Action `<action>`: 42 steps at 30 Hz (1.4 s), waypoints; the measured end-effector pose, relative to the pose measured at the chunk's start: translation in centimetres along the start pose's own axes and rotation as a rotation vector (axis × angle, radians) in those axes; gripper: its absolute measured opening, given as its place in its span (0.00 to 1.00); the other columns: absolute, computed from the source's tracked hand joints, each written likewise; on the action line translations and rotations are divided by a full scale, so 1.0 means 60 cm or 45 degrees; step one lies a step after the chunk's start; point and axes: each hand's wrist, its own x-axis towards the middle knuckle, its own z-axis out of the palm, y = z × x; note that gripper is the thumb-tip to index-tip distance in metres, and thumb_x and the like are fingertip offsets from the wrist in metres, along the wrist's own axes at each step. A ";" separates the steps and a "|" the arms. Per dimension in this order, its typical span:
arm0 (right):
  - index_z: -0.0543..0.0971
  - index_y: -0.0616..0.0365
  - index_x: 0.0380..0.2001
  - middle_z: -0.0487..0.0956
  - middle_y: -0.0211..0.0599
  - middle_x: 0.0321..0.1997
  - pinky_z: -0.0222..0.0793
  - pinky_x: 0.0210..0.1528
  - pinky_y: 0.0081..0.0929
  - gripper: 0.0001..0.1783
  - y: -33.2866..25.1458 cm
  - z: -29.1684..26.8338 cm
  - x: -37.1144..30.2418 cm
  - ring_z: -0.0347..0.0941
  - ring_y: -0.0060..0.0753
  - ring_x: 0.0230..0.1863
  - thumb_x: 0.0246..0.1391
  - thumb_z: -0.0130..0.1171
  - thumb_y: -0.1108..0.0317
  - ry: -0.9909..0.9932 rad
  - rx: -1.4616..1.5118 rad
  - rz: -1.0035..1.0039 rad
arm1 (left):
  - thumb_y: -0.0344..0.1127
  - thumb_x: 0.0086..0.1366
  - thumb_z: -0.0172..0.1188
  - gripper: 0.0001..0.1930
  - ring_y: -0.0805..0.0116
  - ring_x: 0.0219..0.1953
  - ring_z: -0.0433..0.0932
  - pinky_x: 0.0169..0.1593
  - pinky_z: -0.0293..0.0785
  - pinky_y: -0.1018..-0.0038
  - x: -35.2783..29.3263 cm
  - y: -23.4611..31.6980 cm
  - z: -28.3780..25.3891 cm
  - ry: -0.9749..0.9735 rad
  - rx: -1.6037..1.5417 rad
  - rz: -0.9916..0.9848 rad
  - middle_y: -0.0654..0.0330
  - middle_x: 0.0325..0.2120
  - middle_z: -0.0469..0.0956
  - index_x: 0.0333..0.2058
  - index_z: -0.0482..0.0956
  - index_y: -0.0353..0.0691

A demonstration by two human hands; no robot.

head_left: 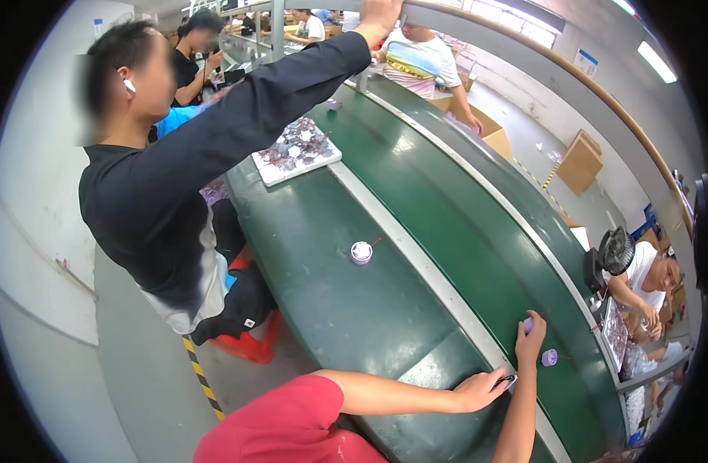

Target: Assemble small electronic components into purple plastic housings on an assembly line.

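My left hand (477,391), at the end of a bare arm below a red sleeve, is closed on a small dark object (508,381) over the metal rail. The object's kind is too small to make out. My right hand (531,339) reaches past it over the green conveyor belt (462,262), fingers curled round a small purple round piece (528,325). Close beside that hand, a similar purple round piece (550,357) with a thin stem lies on the belt. Another round piece (361,253), white-topped with a thin red stem, sits on the dark green side table.
A person in black (168,170) sits at the left, one arm stretched across to the overhead frame. A white tray (300,171) of small parts lies on the side table. Across the belt are a black fan (616,251), cardboard boxes (580,161) and other people.
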 end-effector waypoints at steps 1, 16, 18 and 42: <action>0.74 0.59 0.55 0.74 0.49 0.53 0.67 0.57 0.42 0.24 0.003 -0.005 -0.005 0.71 0.53 0.54 0.54 0.64 0.73 0.052 0.133 0.023 | 0.44 0.75 0.48 0.14 0.33 0.33 0.76 0.36 0.69 0.47 -0.002 -0.003 0.004 0.020 0.015 -0.021 0.39 0.26 0.78 0.44 0.64 0.37; 0.76 0.61 0.38 0.79 0.44 0.26 0.68 0.23 0.34 0.21 -0.127 -0.187 -0.264 0.77 0.33 0.26 0.71 0.47 0.53 -0.127 0.198 0.856 | 0.46 0.70 0.58 0.16 0.53 0.35 0.82 0.39 0.76 0.60 0.010 0.005 -0.026 -0.032 0.082 -0.115 0.47 0.32 0.81 0.43 0.75 0.37; 0.73 0.65 0.37 0.77 0.63 0.33 0.68 0.40 0.50 0.22 -0.124 -0.192 -0.259 0.72 0.73 0.39 0.71 0.47 0.53 -0.090 0.090 0.880 | 0.41 0.70 0.60 0.13 0.69 0.31 0.76 0.36 0.74 0.68 0.006 0.011 -0.035 -0.109 0.082 -0.195 0.57 0.27 0.78 0.40 0.75 0.36; 0.81 0.52 0.32 0.69 0.34 0.66 0.61 0.67 0.41 0.13 -0.095 -0.268 -0.314 0.61 0.47 0.67 0.42 0.72 0.74 -0.518 0.059 0.236 | 0.31 0.62 0.65 0.07 0.69 0.20 0.78 0.26 0.72 0.73 0.001 0.024 -0.026 -0.190 0.217 0.016 0.56 0.20 0.80 0.33 0.77 0.35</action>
